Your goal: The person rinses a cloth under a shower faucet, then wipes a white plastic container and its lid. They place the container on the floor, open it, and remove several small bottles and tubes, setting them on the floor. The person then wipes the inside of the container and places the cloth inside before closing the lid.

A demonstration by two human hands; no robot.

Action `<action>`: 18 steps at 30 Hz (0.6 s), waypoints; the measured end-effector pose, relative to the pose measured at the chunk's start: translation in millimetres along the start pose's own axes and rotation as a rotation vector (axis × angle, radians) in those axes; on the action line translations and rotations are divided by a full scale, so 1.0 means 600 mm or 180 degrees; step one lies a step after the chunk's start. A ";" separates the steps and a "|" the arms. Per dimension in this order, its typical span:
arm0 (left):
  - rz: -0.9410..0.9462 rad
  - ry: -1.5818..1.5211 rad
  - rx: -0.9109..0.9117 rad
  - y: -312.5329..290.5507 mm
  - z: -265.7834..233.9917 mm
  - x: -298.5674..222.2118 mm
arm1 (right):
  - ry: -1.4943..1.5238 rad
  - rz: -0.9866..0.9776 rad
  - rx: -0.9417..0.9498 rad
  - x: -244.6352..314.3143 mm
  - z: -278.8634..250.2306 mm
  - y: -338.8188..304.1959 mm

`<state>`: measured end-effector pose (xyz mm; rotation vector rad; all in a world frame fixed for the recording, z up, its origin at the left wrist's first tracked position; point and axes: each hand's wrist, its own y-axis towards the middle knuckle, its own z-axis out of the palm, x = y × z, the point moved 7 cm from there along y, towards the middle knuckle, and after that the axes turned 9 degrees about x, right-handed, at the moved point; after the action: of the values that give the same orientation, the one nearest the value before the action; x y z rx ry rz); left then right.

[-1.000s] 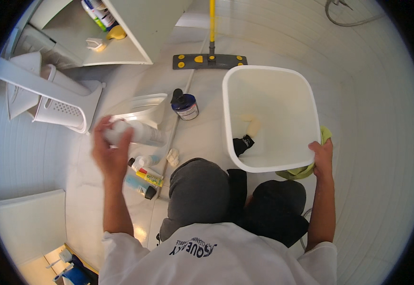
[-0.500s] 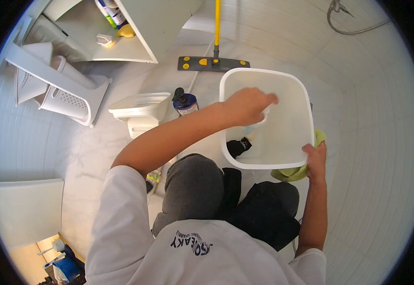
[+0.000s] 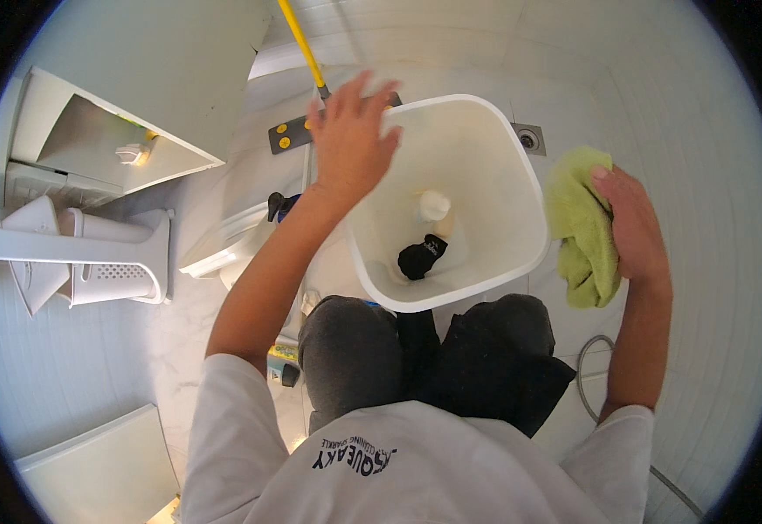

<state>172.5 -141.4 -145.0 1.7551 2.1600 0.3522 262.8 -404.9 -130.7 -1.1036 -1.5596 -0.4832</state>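
Note:
A white square bin (image 3: 494,166) stands before my knees. Inside it lie a small white bottle-like item (image 3: 434,206) and a black cloth-like item (image 3: 422,257); their exact kinds are hard to tell. My left hand (image 3: 353,140) is raised over the bin's far left rim, fingers spread and holding nothing. To the right of the bin, my right hand (image 3: 627,214) grips a bunched light green cloth (image 3: 580,231), which hangs down beside the bin wall.
A flat mop head (image 3: 286,135) with a yellow pole (image 3: 300,39) lies beyond the bin. To the left are a dark pump bottle (image 3: 282,207), a white tub (image 3: 224,240), a white rack (image 3: 75,244) and an open cabinet (image 3: 119,131). A floor drain (image 3: 529,139) and a hose (image 3: 583,367) are at right.
My left hand has come up out of the bin, and its fingers have opened. My right hand has left the rim and moved right with the cloth. The white item now rests inside.

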 end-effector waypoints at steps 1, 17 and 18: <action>-0.0358 -0.0189 0.0021 -0.005 0.012 0.031 | 0.0303 -0.0090 0.0788 0.043 0.040 0.002; -0.1043 -0.1654 -0.0265 -0.042 0.057 0.102 | -0.0944 0.1603 0.2417 -0.525 0.586 0.231; -0.1194 -0.1601 -0.0317 -0.048 0.053 0.112 | -0.0924 0.1496 0.2284 -0.538 0.612 0.238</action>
<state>147.5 -82.1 -192.3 1.1851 1.9922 -0.0725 170.2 -174.0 -575.2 -0.9377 -1.4657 0.5439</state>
